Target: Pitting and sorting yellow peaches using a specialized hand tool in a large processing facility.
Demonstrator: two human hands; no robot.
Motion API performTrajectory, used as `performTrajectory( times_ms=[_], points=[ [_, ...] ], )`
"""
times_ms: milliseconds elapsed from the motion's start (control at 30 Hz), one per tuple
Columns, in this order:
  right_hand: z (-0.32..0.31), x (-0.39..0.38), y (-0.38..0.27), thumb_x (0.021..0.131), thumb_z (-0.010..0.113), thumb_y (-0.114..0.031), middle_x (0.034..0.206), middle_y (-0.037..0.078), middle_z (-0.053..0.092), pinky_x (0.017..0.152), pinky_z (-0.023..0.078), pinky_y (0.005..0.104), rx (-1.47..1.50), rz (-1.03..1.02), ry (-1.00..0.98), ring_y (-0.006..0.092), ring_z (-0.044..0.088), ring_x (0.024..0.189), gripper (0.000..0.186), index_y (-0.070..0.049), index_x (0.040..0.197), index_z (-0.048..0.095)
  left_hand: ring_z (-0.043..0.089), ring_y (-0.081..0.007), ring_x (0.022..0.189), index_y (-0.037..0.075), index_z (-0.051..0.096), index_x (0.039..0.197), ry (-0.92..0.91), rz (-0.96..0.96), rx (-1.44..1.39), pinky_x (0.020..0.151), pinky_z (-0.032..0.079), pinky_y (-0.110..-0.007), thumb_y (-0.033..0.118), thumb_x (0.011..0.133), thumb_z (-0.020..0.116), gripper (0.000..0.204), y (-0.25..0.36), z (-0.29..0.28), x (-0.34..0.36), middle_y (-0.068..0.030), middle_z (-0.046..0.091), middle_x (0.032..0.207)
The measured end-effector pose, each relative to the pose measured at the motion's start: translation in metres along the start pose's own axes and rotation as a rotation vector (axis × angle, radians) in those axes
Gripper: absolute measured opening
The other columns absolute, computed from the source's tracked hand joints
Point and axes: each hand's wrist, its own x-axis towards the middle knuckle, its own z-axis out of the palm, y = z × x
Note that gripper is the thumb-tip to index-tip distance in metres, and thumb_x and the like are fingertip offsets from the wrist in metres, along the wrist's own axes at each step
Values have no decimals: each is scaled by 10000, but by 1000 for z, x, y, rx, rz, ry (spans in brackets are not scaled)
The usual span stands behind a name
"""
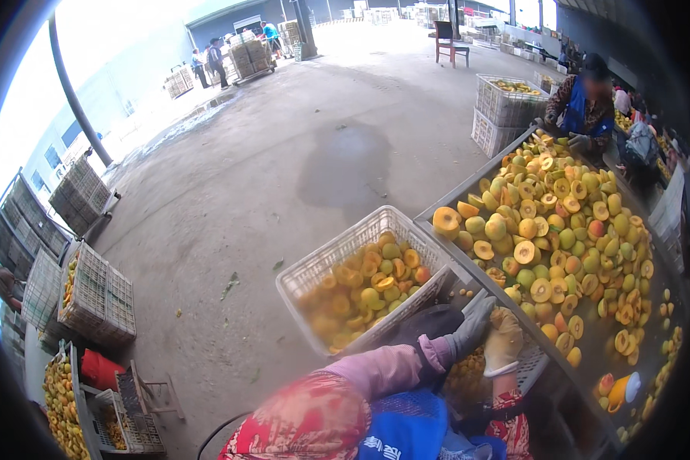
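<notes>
- Smooth, rounded halved peaches heap on a metal-edged table.
- Grey-gloved left hand stretches forward; cream-gloved right hand bends beside it.
- Cannot tell whether either pinches anything.

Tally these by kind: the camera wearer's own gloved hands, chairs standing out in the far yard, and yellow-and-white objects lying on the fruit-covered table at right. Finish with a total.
Gloved hands: 2 (left hand in grey, right hand in cream)
Chair: 1
Yellow-and-white object: 1
Total: 4
</notes>
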Motion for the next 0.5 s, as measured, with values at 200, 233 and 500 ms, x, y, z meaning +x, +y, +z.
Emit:
performTrajectory(
  times_ms=[200,233,500],
  points=[
    [11,-53,35,841,650,-107,855,122,621,734,482,335,369,186,-167,232,603,779,206,-27,1018,580,524,-182,916,64,573,1033,54,-340,53,809,435,-293,149,934,440,187,12,-9,-21,-71,566,954],
    [5,-60,34,841,650,-107,855,122,621,734,482,335,377,189,-162,232,603,779,206,-27,1018,580,527,-159,880,70,576,1056,110,-559,-190,786,439,-276,158,940,441,198,40,1,-25,-54,571,946],
    [-7,-113,54,860,592,-111,888,51,572,665,468,326,512,331,-220,179,579,748,154,-53,998,554,598,-254,974,50,518,1168,-712,-46,874,800,498,-288,76,903,493,268,-26,-10,-42,-94,599,1042]
  ],
)
